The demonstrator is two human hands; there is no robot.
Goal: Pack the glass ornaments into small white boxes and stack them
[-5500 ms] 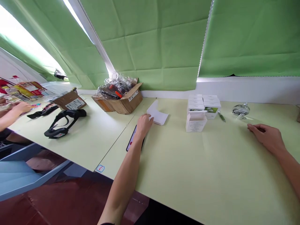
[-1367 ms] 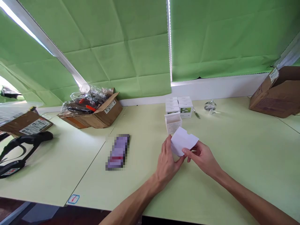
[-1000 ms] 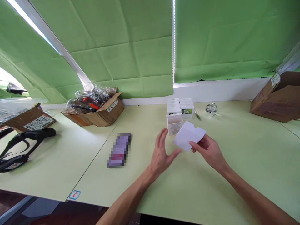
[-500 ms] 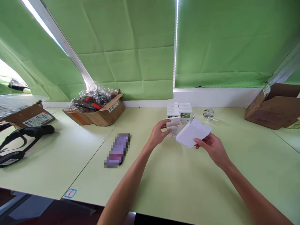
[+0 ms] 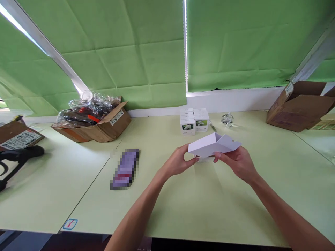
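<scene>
My right hand (image 5: pixel 239 163) grips a folded white card insert (image 5: pixel 204 145) by its right end, thumb in front. The insert is tilted, with a notched flap on its right. Beneath it, only the lower edge of a small white printed box (image 5: pixel 205 159) shows. My left hand (image 5: pixel 176 162) is closed on that box from the left, its thumb along the near edge and its fingertips partly hidden by the insert. Just behind stand several small white boxes (image 5: pixel 187 128) with plant pictures on their fronts. A small clear glass bottle (image 5: pixel 227 119) sits to their right.
A phone-like object (image 5: pixel 125 169), blurred out, lies left of my arms. An open cardboard box (image 5: pixel 112 127) full of plastic-wrapped items stands at the back left. Another open cardboard box (image 5: pixel 295 109) is at the far right. A black strap-like device (image 5: pixel 22 157) lies at the left.
The white insert has moved left and over the small box, which it now mostly covers. Both hands are closer together, and the view has shifted slightly right.
</scene>
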